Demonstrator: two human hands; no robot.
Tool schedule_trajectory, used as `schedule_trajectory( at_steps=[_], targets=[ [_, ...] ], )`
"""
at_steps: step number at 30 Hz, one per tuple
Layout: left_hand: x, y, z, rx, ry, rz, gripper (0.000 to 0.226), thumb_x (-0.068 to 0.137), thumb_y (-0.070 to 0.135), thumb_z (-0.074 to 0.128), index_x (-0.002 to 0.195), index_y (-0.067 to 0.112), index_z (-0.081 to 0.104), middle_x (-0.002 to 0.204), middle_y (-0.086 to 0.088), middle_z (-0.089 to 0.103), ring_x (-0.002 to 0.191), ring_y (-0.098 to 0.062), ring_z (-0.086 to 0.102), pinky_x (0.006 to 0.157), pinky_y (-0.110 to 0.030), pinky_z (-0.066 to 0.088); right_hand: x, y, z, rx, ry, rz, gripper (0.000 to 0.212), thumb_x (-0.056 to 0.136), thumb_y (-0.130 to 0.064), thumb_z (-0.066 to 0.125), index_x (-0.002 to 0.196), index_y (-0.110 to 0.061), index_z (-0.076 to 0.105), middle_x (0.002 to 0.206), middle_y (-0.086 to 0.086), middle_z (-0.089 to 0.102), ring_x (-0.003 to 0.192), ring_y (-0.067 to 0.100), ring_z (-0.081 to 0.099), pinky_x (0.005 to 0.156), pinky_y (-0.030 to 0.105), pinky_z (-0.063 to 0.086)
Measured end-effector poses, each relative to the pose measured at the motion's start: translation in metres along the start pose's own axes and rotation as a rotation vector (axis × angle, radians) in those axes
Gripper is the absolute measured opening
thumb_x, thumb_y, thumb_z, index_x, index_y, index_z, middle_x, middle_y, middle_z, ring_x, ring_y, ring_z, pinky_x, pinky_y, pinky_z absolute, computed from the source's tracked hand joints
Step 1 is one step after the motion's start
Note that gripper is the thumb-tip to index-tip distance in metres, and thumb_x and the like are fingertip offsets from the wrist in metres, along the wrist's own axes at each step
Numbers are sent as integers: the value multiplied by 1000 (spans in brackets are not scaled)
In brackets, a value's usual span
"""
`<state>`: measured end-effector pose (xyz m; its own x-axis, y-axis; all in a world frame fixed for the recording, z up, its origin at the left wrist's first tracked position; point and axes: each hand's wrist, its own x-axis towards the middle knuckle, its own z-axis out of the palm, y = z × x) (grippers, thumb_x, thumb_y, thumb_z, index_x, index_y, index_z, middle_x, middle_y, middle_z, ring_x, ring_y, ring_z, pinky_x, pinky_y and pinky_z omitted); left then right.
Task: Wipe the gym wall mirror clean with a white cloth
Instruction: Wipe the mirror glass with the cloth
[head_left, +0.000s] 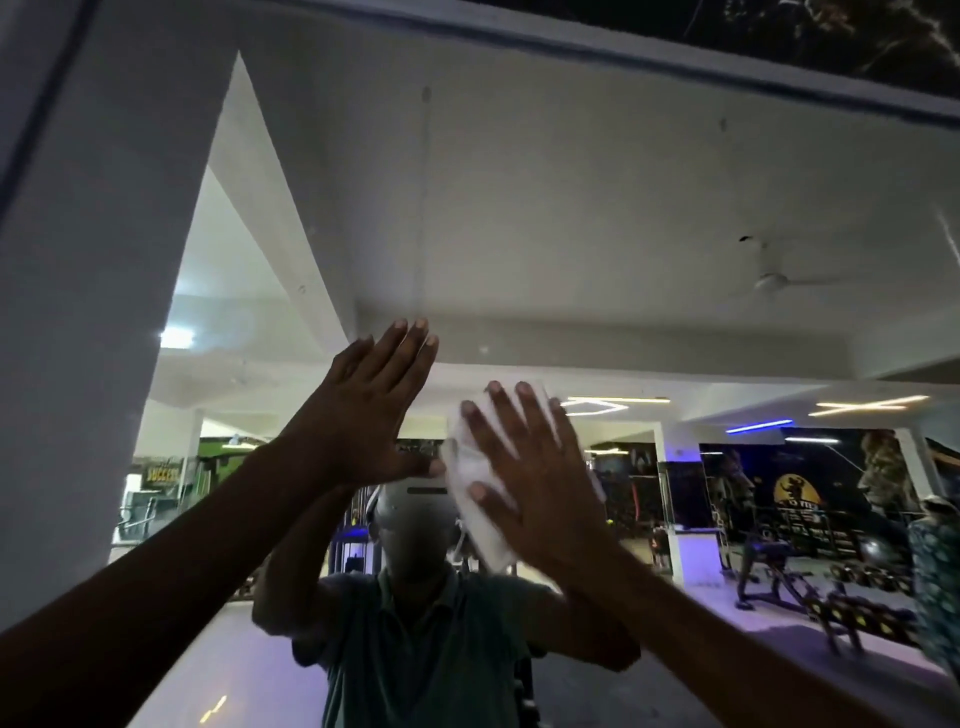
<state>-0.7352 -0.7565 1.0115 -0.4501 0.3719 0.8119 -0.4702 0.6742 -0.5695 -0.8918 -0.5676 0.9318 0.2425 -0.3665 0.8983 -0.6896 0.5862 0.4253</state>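
My right hand (535, 483) is spread flat, fingers straight, pressing the crumpled white cloth (475, 483) against the mirror (571, 208) at centre. My left hand (371, 410), also flat and holding nothing, lies on the glass just left of it.

place: gym | evidence: wall mirror (571, 208) reflects weight benches (789, 577), apparently a dumbbell rack (857, 618), mural wall (810, 493)

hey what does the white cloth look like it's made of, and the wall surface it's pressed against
White cloth: looks like soft woven or microfibre fabric, matte; it folds and bunches under the right hand. Blur hides the weave.
Mirror: glass, glossy; it reflects the gym ceiling, lights and the person, and shows small specks.
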Motion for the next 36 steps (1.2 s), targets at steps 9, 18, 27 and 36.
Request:
schedule_trajectory(
  at_steps=[9, 18, 27, 36],
  targets=[
    [-18, 17, 14, 1, 145, -78, 90, 103, 70, 17, 163, 4, 28, 171, -18, 24, 160, -33, 19, 124, -51, 15, 40, 85, -15, -74, 187, 684, 77, 108, -63, 13, 167, -18, 30, 169, 23, 32, 152, 51, 33, 122, 69, 27],
    [-24, 23, 18, -16, 187, -134, 74, 107, 52, 24, 166, 7, 22, 174, -15, 17, 162, -31, 14, 127, -51, 15, 38, 108, -11, -133, 91, 253, 69, 107, -56, 25, 167, -23, 28, 171, 16, 31, 155, 43, 31, 120, 64, 31],
    [-25, 28, 21, -15, 203, -180, 74, 106, 51, 28, 165, 7, 26, 172, -17, 23, 161, -32, 18, 125, -52, 17, -8, -36, -3, 8, -11, 80, 77, 106, -59, 32, 171, -22, 13, 178, 12, 3, 164, 37, -2, 131, 59, -1],
    [-45, 80, 16, -164, 182, -385, 78, 102, 42, 41, 163, -1, 22, 172, -24, 15, 161, -40, 11, 126, -56, 14, -64, 147, -22, 11, 123, 803, 83, 106, -69, 13, 166, -15, 31, 171, 18, 31, 156, 46, 29, 120, 70, 29]
  ],
)
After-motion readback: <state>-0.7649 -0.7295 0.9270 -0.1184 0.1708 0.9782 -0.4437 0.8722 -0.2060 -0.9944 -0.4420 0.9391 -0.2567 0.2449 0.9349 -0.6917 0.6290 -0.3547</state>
